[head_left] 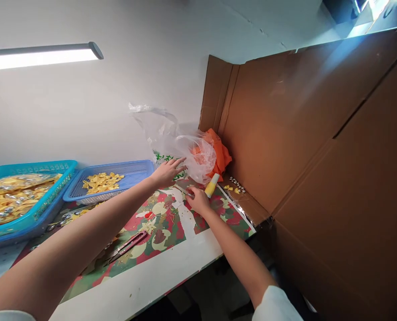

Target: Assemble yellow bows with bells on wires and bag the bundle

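Observation:
My left hand (169, 173) reaches over the table with its fingers spread, at the front of a clear plastic bag (166, 129) with green print; nothing shows in its grasp. Close by on the right, my right hand (199, 201) is closed, its fingertips pinching a thin greyish object (183, 191) whose kind I cannot make out. Just beyond that hand is a yellow bottle (212, 185) with a white cap. An orange plastic bag (221, 154) lies crumpled behind it, partly under the clear plastic.
A blue basket (134, 171) holds gold pieces; a turquoise basket (71, 171) holds bagged gold and silver items. Scissors (128, 246) lie on the patterned table cover (161, 240). Silver beads (237, 184) sit by the tall cardboard wall (301, 125) at right.

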Action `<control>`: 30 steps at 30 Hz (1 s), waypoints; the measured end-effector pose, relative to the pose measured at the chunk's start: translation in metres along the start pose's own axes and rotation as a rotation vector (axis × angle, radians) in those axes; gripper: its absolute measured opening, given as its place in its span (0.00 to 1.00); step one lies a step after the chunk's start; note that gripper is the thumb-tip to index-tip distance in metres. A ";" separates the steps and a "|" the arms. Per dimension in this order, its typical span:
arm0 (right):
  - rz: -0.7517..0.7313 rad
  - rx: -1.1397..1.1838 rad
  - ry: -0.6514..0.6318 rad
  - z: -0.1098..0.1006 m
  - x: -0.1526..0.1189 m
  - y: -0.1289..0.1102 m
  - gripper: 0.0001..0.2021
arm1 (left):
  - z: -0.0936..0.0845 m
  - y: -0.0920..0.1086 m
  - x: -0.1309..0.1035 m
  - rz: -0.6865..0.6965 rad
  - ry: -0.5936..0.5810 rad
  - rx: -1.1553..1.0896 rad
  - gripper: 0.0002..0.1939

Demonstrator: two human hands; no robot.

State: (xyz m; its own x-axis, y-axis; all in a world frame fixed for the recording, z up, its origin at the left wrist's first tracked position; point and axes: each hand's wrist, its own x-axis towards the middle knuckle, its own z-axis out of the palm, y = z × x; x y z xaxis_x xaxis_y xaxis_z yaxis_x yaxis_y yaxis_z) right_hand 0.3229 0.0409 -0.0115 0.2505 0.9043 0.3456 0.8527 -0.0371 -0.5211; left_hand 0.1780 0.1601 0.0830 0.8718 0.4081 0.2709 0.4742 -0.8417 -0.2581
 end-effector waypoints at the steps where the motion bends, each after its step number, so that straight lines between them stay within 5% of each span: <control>1: 0.022 0.014 0.028 -0.003 -0.003 0.003 0.11 | 0.002 0.000 -0.003 0.035 0.006 -0.002 0.29; 7: 0.473 -0.005 0.265 -0.031 0.009 0.042 0.19 | 0.020 0.005 -0.018 0.235 0.000 -0.017 0.18; 13: 0.663 0.033 0.138 -0.040 0.045 0.068 0.17 | 0.036 0.019 -0.018 0.310 -0.104 -0.054 0.45; 26: 0.338 -0.015 0.297 -0.050 -0.001 0.078 0.16 | 0.033 0.028 -0.027 0.349 -0.097 -0.157 0.08; 30: 0.241 -0.048 0.386 -0.051 -0.012 0.067 0.24 | 0.026 0.036 -0.027 0.295 -0.028 -0.201 0.11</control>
State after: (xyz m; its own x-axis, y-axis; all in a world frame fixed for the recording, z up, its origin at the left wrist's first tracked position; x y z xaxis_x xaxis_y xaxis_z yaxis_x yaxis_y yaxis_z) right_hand 0.4010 0.0061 -0.0106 0.5894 0.6431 0.4890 0.7668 -0.2549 -0.5890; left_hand 0.1744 0.1281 0.0426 0.9718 0.1445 0.1861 0.1707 -0.9763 -0.1330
